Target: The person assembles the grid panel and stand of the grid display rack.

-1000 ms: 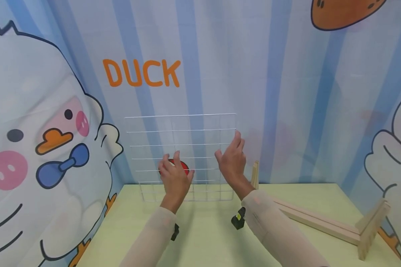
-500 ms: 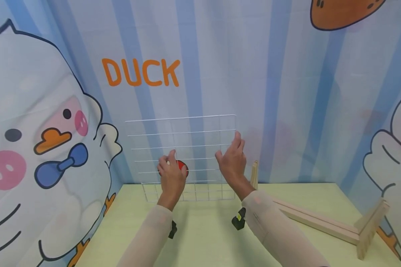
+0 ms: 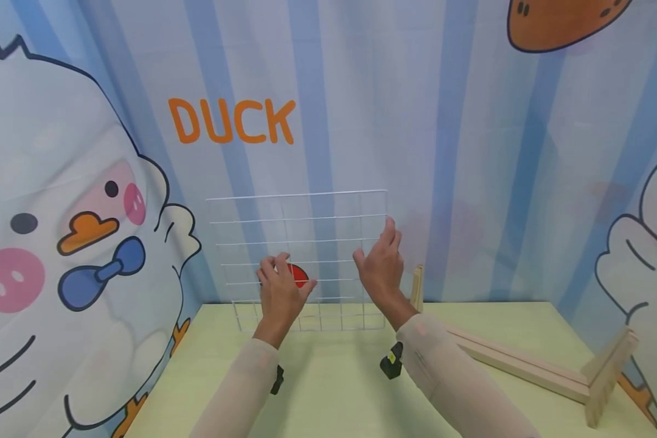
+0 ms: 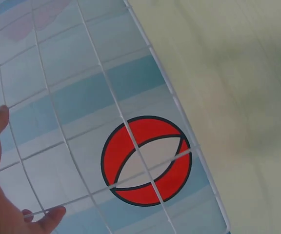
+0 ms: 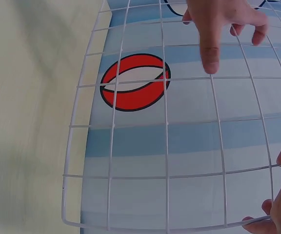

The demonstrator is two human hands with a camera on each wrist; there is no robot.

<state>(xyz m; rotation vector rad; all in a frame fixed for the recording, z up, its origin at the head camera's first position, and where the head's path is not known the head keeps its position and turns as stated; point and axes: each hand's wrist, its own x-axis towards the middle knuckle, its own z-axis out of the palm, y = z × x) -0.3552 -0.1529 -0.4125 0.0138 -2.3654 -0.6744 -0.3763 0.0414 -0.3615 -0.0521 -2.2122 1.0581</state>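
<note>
A white wire grid panel [image 3: 334,241] stands upright on the table's far part, before the curtain. My left hand [image 3: 279,298] is at its lower left, thumb spread away from the fingers. In the left wrist view, bent fingertips [image 4: 55,219] hook at a wire, one of them crossed by it. The right hand [image 3: 381,271] grips the panel's right edge, its thumb pointing up and left. Seen from the right wrist, the fingers [image 5: 260,226] curl round the outer wire. The panel's lower left is partly hidden behind the left hand.
A wooden frame [image 3: 525,365] with upright end pieces stands on the right of the pale yellow table [image 3: 339,389]. Behind hangs a striped blue curtain [image 3: 350,121] with printed ducks; its red ball print [image 4: 148,161] shows through the mesh.
The panel's top left corner has dropped a little, and its lower left has shifted slightly right. My left hand has moved a little left and down. The right hand stays at the edge.
</note>
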